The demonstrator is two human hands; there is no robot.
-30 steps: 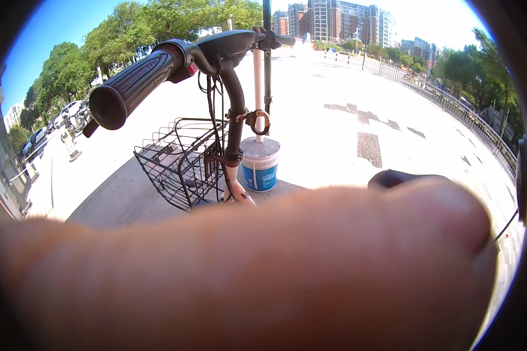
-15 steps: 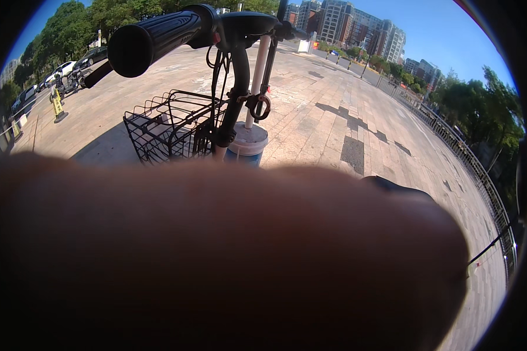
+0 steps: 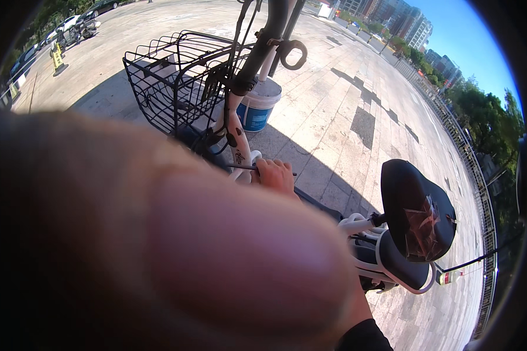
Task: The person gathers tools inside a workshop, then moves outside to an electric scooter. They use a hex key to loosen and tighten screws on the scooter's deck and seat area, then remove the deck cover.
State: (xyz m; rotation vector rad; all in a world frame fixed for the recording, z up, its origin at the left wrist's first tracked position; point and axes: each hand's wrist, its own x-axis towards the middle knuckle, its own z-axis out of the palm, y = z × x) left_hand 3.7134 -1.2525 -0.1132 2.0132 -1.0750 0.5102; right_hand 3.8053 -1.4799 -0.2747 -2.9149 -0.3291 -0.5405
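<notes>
A large blurred finger of my left hand (image 3: 246,257), entering from the left, is very close to the view and covers much of its lower part. The rest of that hand is out of sight or too blurred to read. Beyond it my right hand (image 3: 277,175), its arm coming up from the lower right in a black sleeve, has its fingers curled round a thin dark rod (image 3: 243,167). It is beside the white frame (image 3: 235,136) of a small bike. A black wire basket (image 3: 175,82) is at the bike's front, and a black saddle (image 3: 418,210) with peeling tape is at right.
A white and blue bucket (image 3: 257,111) with a pole in it stands behind the bike's stem. Sunlit paving (image 3: 334,111) spreads around. Farther off are a yellow floor sign (image 3: 58,58), a parked motorbike (image 3: 76,33) and a railing (image 3: 451,114) along the right.
The view has tilted down, so the handlebar grip has left it. The blurred finger covers less at the right, uncovering my right hand, the saddle and the lower frame.
</notes>
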